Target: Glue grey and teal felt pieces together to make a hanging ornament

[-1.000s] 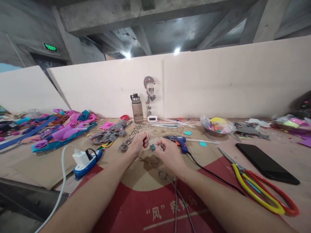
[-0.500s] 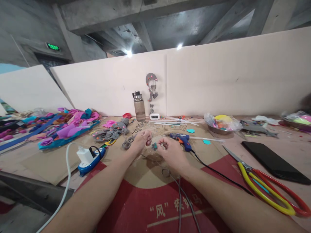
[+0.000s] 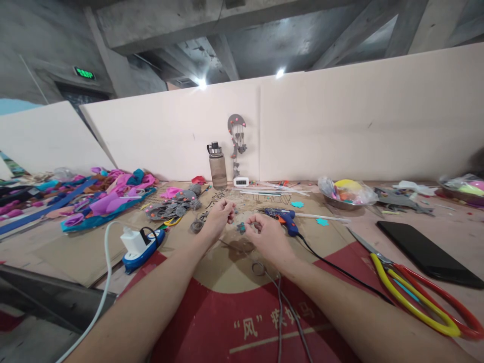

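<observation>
Over the middle of the cardboard, my right hand (image 3: 269, 236) pinches a small teal-and-grey felt flower (image 3: 241, 228) between thumb and fingertips. My left hand (image 3: 220, 220) is just to its left, fingers curled together; whatever they hold, if anything, is too small to make out. A grey cord (image 3: 280, 307) runs from below my right hand toward the front edge, with a loop in it. Beyond my right hand lies a blue hot glue gun (image 3: 288, 222) with a clear glue stick (image 3: 321, 217) behind it. Two teal felt cutouts (image 3: 297, 204) are near the gun.
Scissors (image 3: 412, 290) and a black phone (image 3: 427, 252) lie at right. A power strip (image 3: 145, 254) sits left, near grey felt pieces (image 3: 176, 204) and a colourful felt pile (image 3: 113, 196). Behind stand a bottle (image 3: 218, 169), a small clock (image 3: 241, 182) and a bowl (image 3: 346, 201).
My left hand has shifted very slightly upward, its fingers still curled. My right hand keeps the felt flower in nearly the same spot.
</observation>
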`<action>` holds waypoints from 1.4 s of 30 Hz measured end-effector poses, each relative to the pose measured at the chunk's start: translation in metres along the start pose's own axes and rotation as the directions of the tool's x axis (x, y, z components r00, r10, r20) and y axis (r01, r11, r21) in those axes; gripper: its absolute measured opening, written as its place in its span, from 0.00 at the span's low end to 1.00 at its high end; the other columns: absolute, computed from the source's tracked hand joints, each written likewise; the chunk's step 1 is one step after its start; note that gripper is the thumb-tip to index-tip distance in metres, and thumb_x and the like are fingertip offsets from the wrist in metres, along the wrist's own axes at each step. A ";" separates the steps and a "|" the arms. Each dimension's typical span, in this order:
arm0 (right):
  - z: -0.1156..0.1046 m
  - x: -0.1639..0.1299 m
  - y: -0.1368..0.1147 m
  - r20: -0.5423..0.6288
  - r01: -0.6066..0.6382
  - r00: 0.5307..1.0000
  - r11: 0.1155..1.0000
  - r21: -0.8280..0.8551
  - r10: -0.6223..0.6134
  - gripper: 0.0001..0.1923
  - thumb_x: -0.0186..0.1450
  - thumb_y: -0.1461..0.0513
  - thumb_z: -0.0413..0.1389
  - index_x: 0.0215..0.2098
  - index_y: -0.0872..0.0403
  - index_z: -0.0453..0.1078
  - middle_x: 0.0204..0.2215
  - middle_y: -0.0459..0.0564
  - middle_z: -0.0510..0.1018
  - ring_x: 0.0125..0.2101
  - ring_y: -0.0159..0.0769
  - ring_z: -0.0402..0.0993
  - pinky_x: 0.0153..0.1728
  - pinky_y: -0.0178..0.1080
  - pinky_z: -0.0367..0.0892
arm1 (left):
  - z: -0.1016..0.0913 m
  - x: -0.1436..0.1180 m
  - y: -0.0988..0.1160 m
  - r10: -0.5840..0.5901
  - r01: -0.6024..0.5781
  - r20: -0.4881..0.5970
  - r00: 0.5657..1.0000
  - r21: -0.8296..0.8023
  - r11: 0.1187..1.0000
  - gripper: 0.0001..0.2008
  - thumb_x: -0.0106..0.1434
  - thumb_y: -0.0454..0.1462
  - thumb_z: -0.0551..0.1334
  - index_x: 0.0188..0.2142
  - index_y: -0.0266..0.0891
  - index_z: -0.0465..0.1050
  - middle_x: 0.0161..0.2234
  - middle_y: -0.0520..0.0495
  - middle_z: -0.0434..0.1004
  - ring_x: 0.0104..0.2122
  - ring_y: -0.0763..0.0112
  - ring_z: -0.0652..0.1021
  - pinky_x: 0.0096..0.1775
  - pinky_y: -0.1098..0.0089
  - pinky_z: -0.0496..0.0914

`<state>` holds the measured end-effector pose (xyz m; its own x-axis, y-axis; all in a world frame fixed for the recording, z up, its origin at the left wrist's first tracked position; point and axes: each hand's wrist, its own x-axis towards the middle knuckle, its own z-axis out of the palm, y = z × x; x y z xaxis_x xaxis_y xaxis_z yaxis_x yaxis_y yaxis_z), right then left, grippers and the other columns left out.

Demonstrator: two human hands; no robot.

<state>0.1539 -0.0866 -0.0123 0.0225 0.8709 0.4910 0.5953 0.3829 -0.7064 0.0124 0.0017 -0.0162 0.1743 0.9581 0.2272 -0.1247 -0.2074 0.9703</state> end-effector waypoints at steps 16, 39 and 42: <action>0.000 0.000 0.000 0.003 -0.002 1.000 1.000 0.000 0.002 0.06 0.57 0.62 0.51 0.26 0.53 0.69 0.17 0.40 0.65 0.19 0.28 0.55 0.23 0.32 0.51 | -0.001 0.000 0.002 0.014 -0.014 -0.004 1.000 0.047 0.999 0.05 0.53 0.35 0.59 0.30 0.37 0.64 0.19 0.56 0.66 0.18 0.80 0.65 0.20 0.78 0.58; 0.000 -0.001 -0.001 0.007 0.011 1.000 1.000 -0.016 -0.011 0.06 0.57 0.62 0.50 0.27 0.53 0.69 0.19 0.41 0.69 0.21 0.29 0.58 0.25 0.33 0.53 | 0.001 -0.008 0.008 -0.014 0.016 0.055 0.998 -0.033 0.999 0.10 0.54 0.39 0.61 0.27 0.37 0.62 0.21 0.55 0.65 0.19 0.80 0.66 0.22 0.77 0.59; 0.000 -0.001 0.000 0.005 0.016 1.000 0.999 -0.027 -0.016 0.06 0.57 0.62 0.51 0.26 0.53 0.68 0.19 0.41 0.69 0.21 0.29 0.59 0.26 0.33 0.54 | 0.001 -0.008 0.009 -0.018 0.019 0.058 0.998 -0.024 1.000 0.10 0.54 0.39 0.61 0.26 0.38 0.61 0.21 0.55 0.65 0.19 0.80 0.66 0.22 0.77 0.59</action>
<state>0.1540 -0.0876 -0.0121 0.0091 0.8659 0.5001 0.6173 0.3886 -0.6841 0.0112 -0.0082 -0.0089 0.2333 0.9484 0.2146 -0.1449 -0.1843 0.9721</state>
